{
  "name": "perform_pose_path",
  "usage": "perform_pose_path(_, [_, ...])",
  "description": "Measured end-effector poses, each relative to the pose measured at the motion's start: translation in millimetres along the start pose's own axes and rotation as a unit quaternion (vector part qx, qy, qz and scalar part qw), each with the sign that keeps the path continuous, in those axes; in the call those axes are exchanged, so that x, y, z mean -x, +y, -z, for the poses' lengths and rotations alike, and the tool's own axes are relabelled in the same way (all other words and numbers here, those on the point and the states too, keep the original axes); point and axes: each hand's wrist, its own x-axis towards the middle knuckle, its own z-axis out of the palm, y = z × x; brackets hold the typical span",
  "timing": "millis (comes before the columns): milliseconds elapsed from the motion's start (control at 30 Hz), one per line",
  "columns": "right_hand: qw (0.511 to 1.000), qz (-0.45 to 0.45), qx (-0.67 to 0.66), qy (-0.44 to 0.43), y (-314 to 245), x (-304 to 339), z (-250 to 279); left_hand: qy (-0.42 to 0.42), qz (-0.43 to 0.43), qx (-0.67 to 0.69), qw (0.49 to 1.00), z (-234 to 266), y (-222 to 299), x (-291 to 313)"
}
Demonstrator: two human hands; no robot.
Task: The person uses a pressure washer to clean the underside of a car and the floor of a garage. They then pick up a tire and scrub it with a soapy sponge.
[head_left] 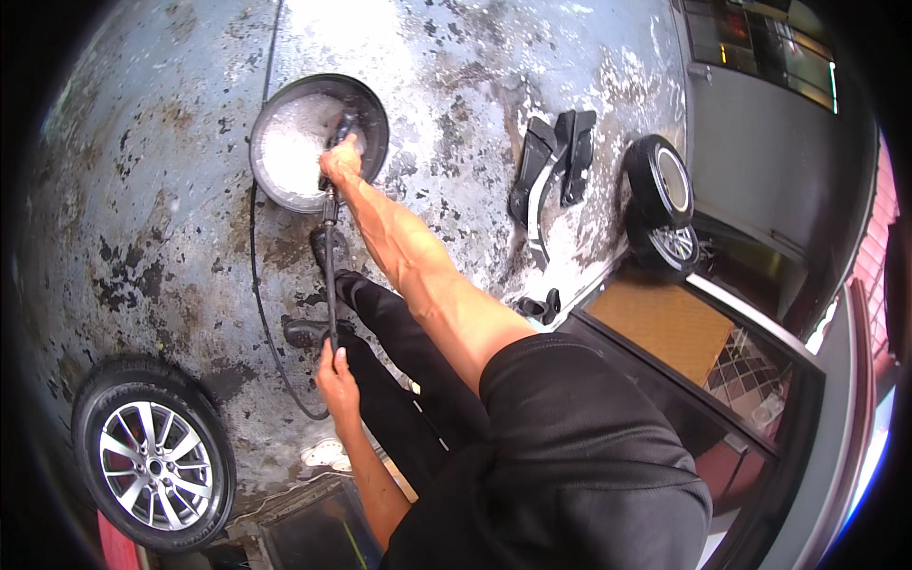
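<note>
My right hand (342,163) reaches out over a round black tub (378,133), closed around the grip of a dark spray gun (346,123). Whitish, foamy-looking liquid (293,147) lies inside the tub. From the gun's base a black hose (331,275) runs back toward me, and my left hand (337,382) is wrapped around it lower down, beside my knee. My right hand partly hides the gun's trigger. Whether anything sprays from the nozzle I cannot tell.
A wheel with a silver spoked rim (155,465) lies at the lower left. Black and grey molded parts (553,166) rest on the worn floor (456,57). Two more wheels (661,180) lean near the right wall. The hose (255,256) loops across the floor beside my shoes (309,332).
</note>
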Motion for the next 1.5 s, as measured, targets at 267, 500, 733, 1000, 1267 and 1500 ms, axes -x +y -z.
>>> perform_pose_path(267, [0.997, -0.061, -0.037, 0.007, 4.1, 4.9, 15.8, -0.028, -0.016, -0.037, 0.999, 18.1, 8.8, -2.9])
perform_pose_path(500, [0.996, 0.007, -0.063, -0.066, 26.0, 12.1, 19.7, -0.150, -0.079, -0.114, 0.979, 33.0, 35.4, -4.5])
perform_pose_path(733, [0.966, 0.024, -0.191, -0.170, 44.7, 9.9, 12.7, -0.189, -0.065, -0.127, 0.972, 68.6, 4.8, -21.9])
perform_pose_path(1000, [0.979, -0.055, -0.185, -0.066, 13.6, 69.1, 11.9, -0.153, 0.015, -0.106, 0.982, 127.9, -18.7, -35.9])
perform_pose_path(1267, [0.988, -0.091, -0.094, 0.080, 14.8, 73.1, 26.0, -0.218, -0.038, -0.182, 0.958, 151.9, 5.3, -58.9])
perform_pose_path(1500, [0.987, -0.056, -0.146, 0.025, 50.2, 46.5, 21.2, -0.362, -0.087, -0.139, 0.918, 154.0, -4.0, -69.9])
